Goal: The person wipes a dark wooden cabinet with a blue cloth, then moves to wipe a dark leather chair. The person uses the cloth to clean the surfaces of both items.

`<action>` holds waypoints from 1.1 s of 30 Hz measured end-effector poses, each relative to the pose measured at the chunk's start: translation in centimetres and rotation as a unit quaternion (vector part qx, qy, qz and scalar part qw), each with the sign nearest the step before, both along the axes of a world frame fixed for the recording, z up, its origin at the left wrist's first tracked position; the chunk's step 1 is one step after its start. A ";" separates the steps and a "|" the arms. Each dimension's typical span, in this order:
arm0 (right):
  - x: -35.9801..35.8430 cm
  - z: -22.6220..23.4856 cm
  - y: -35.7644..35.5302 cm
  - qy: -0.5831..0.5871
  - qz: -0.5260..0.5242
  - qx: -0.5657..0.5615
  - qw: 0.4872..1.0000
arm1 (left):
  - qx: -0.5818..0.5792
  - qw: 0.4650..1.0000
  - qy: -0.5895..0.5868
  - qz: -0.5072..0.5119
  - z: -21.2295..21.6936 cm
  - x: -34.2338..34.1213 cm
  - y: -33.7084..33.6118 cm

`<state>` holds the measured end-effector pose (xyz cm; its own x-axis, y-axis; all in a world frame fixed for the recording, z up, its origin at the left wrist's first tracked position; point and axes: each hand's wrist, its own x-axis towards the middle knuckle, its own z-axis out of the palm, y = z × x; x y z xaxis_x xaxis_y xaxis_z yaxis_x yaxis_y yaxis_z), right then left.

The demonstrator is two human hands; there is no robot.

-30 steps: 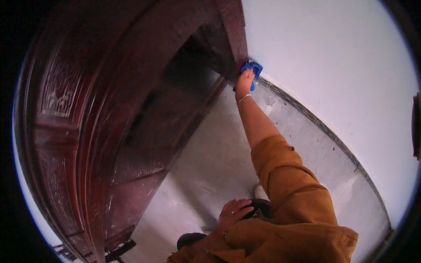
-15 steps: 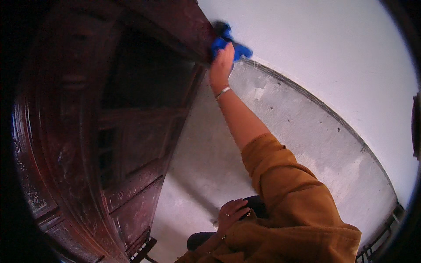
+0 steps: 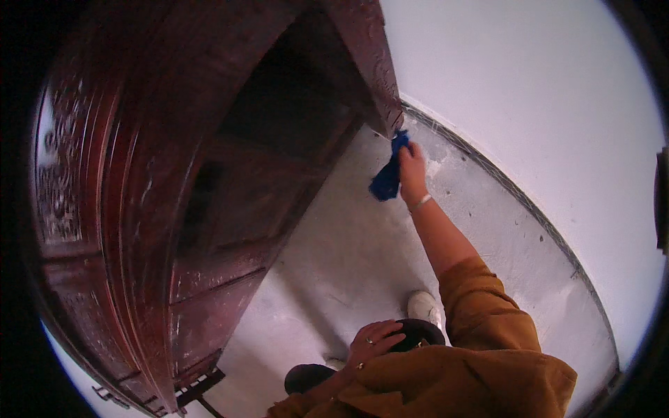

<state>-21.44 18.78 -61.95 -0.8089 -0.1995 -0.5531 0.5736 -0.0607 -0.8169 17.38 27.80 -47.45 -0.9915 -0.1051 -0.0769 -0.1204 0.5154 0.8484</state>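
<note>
My right hand point(image 3: 412, 167) reaches out ahead and grips a blue cloth point(image 3: 385, 178) that hangs down beside the fingers. The cloth's top touches or lies right by the lower end of a carved strip on dark red-brown wooden furniture point(image 3: 375, 63); I cannot tell which. A pale bracelet circles the right wrist. Low in the view, my left hand point(image 3: 376, 341) rests on my dark-trousered leg, holding nothing, its fingers stretched out and a ring on one.
Tall carved panels point(image 3: 132, 209) of the dark furniture fill the left side. A white wall point(image 3: 523, 83) rises on the right, with a dark strip point(image 3: 516, 188) along its foot. Below is a worn grey floor point(image 3: 313, 258), with my light shoe point(image 3: 423, 306) on it.
My right hand has come down and toward me with the cloth, from higher on the furniture's edge to its lower end. The view has shifted; my left hand stays on the leg.
</note>
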 end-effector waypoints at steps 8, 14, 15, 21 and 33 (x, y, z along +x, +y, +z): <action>2.3 18.5 -5.7 0.617 -0.063 -0.078 0.781 | -0.012 0.999 0.046 0.002 0.4 0.2 0.1; 9.6 5.6 -2.7 0.267 0.568 0.295 0.721 | -0.044 0.998 0.017 0.046 2.3 1.8 0.2; 9.3 4.4 -0.9 0.332 0.575 0.261 0.701 | -0.027 0.999 0.009 0.046 2.4 1.9 0.3; 1.0 14.9 2.7 0.395 0.070 -0.043 0.915 | -0.031 0.998 0.038 0.033 2.3 1.4 0.1; -0.7 -0.5 8.2 0.349 0.723 0.438 0.405 | 0.005 0.999 0.041 0.035 1.9 1.0 -0.3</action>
<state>-22.11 26.99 -62.49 -0.2169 -0.7174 -0.6620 -0.8965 0.4147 -0.1558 18.34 27.51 -45.51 -0.9848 -0.1735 0.0023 -0.0862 0.5004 0.8615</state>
